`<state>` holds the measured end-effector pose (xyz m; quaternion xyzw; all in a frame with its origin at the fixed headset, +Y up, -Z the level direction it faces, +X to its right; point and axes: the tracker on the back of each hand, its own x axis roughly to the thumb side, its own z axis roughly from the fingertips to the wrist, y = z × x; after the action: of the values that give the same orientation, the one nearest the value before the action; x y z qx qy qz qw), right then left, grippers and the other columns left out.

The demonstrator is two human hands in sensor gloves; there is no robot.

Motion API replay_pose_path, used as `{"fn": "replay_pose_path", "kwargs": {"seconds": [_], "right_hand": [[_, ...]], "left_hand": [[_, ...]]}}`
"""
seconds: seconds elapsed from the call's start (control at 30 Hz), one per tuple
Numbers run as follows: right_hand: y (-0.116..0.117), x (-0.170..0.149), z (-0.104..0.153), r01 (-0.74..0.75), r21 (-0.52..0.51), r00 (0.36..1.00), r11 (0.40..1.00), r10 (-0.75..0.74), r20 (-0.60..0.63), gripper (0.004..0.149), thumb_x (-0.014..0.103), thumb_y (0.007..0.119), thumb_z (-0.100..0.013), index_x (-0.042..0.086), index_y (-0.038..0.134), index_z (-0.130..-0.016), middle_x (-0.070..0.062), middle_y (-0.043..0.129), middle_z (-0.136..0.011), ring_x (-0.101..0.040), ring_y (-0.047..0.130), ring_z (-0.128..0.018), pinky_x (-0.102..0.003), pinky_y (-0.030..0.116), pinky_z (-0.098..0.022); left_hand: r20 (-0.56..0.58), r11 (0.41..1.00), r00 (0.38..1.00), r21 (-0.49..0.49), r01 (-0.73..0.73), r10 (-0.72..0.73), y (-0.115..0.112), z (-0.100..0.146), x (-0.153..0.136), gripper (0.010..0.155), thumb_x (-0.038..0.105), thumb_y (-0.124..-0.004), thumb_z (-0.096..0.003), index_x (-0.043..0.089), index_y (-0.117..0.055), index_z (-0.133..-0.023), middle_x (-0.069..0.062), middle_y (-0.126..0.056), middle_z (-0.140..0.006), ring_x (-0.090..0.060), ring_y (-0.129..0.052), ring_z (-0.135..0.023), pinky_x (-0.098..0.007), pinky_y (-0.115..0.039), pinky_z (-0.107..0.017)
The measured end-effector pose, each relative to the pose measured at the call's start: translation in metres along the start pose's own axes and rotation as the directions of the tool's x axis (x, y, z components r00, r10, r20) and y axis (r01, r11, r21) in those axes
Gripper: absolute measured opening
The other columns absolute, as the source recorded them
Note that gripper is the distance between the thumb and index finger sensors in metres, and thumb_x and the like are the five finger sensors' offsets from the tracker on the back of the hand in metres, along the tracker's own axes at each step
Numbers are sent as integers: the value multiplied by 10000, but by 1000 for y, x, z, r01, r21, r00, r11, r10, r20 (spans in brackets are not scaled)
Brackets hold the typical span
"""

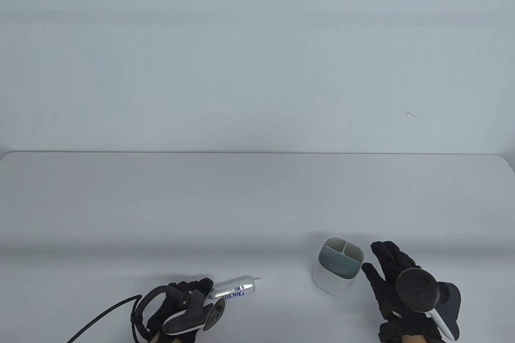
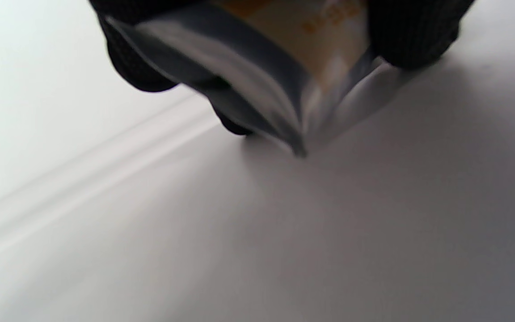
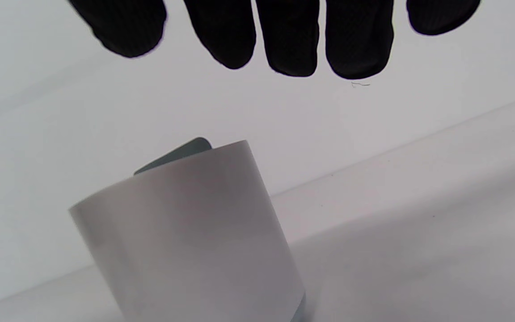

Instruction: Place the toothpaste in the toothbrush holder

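Toothpaste tube (image 1: 233,290): lower centre-left of the table view, lying on the white table (image 1: 257,198), silver with blue lettering, slanting up to the right. Left hand (image 1: 181,302): fingers clasped around the tube's lower-left end; the rest juts out past the fingertips. Toothbrush holder (image 1: 337,264): lower right, upright, white, divided teal interior. Right hand (image 1: 396,278): just right of the holder, fingers spread, grasping nothing.

Toothpaste tube (image 1: 235,289): glossy, foil-like silver laminate, printed label; crimped end at the left hand's grip looks shiny. Gloves on left hand (image 1: 183,298) and right hand (image 1: 392,278): black matt knit cloth. Toothbrush holder (image 1: 337,264): smooth matt white plastic, teal inside. Table (image 1: 161,206): matt, smooth.
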<state>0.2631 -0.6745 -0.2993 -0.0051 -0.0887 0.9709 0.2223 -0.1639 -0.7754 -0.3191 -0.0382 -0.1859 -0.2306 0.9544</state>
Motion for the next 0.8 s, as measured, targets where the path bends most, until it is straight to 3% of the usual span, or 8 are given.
{"fn": "replay_pose_path", "kwargs": {"seconds": [0.17, 0.2, 0.47, 0.5, 0.8], "right_hand": [[0, 0, 0, 1, 2, 1000, 1000, -1, 0, 612, 522, 630, -600, 203, 554, -1117, -165, 586, -1190, -520, 657, -1030, -700, 472, -680], [0, 0, 0, 0, 2, 1000, 1000, 0, 0, 611, 521, 631, -600, 204, 554, -1117, -165, 587, -1189, -521, 659, -1028, -700, 473, -680], [1, 0, 0, 3, 6, 1000, 1000, -3, -1, 609, 519, 630, -601, 203, 555, -1116, -164, 589, -1189, -520, 659, -1029, -700, 472, -680], [1, 0, 0, 2, 7, 1000, 1000, -2, 0, 612, 522, 630, -600, 204, 553, -1117, -165, 587, -1189, -519, 659, -1029, -700, 473, -680], [1, 1, 0, 5, 12, 1000, 1000, -5, 0, 612, 522, 630, -600, 202, 556, -1116, -165, 589, -1188, -518, 662, -1028, -699, 474, -680]], "left_hand": [[17, 1000, 1000, -16, -4, 4, 0, 0, 1, 572, 460, -684, -556, 257, -463, -1044, -27, -753, -1054, -181, -906, -814, -436, -827, -579], [20, 1000, 1000, -19, -8, 8, 0, 0, 1, 577, 455, -682, -557, 253, -456, -1048, -29, -743, -1058, -308, -891, -789, -441, -822, -582], [52, 998, 998, -50, -36, 38, -2, 0, 2, 618, 432, -669, -562, 208, -403, -1072, -80, -713, -1026, -330, -869, -750, -466, -800, -592], [54, 997, 997, -62, -46, 49, -3, 0, 1, 643, 512, -618, -554, 205, -397, -1073, -82, -719, -1012, -329, -867, -736, -465, -799, -590], [20, 988, 993, -105, -110, 112, -4, 0, -4, 696, 573, -607, -522, 194, -404, -1068, -46, -754, -949, -290, -893, -649, -448, -813, -564]]}}
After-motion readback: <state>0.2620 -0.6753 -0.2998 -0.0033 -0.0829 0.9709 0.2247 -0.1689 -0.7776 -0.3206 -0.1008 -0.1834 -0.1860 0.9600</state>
